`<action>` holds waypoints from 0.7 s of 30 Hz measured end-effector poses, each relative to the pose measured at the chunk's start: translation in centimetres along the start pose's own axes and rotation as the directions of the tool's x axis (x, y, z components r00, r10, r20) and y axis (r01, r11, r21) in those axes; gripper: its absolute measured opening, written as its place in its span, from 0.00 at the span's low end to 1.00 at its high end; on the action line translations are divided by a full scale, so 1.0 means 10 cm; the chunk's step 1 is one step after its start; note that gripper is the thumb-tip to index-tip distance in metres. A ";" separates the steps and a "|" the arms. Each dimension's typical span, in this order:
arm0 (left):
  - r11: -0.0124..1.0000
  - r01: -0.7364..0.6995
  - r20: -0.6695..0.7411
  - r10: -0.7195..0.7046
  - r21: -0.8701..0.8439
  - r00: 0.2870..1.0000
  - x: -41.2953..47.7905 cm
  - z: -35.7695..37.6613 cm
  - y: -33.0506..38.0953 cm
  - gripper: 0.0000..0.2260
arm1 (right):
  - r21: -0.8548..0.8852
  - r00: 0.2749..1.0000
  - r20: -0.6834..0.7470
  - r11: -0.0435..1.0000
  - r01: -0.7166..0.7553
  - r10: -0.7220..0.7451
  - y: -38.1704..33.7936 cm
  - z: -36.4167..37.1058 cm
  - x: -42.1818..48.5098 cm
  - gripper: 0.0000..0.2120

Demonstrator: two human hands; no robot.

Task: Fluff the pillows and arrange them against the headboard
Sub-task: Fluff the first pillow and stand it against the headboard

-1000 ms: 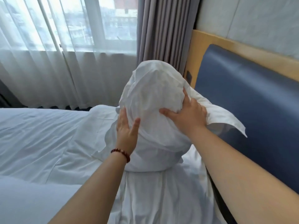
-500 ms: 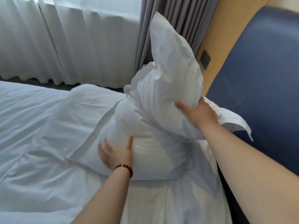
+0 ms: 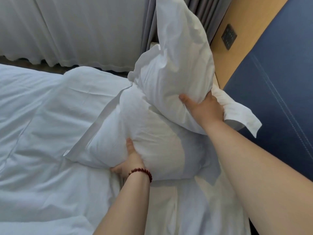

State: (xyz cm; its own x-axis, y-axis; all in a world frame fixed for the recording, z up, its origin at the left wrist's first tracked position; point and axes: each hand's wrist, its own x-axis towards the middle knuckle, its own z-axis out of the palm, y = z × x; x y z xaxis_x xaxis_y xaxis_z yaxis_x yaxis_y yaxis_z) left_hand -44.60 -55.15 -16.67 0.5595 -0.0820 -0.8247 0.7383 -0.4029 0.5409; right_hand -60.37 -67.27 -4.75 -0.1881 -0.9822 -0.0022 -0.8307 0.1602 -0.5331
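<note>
The right hand (image 3: 205, 108) is gripping the upright pillow (image 3: 177, 65) by the headboard (image 3: 279, 82) at 3 o'clock, apparently clearing room while the left hand (image 3: 130, 161) is clutching the lower pillow (image 3: 144, 129) to plump it.

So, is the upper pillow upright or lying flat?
Upright: the upper pillow stands on end, the right hand gripping its lower part.

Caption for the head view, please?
Right hand holds one white pillow upright; left hand grips the lower pillow beside the headboard.
</note>
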 end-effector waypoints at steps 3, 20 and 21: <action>1.000 0.003 -0.002 -0.003 -0.027 1.000 -0.03 0.00 0.02 0.60 | -0.006 1.000 -0.013 1.000 0.002 -0.002 0.01 0.02 -0.06 0.51; 0.900 -0.434 0.160 0.423 0.038 0.892 -0.41 -0.26 0.59 0.41 | 0.136 0.989 -0.126 0.989 -0.065 0.082 -0.10 -0.48 -0.28 0.41; 0.870 -0.487 0.192 0.466 0.079 0.864 -0.41 -0.32 0.70 0.42 | 0.141 0.986 -0.134 0.986 -0.085 0.104 -0.06 -0.54 -0.33 0.40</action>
State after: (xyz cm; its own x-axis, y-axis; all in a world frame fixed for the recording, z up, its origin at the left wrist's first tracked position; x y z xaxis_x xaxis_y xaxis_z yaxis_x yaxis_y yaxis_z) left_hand -40.58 -54.74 -8.96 0.7553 -0.4333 -0.4918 0.3397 -0.3829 0.8591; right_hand -62.05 -63.61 0.17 -0.3418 -0.9381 0.0558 -0.7298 0.2275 -0.6447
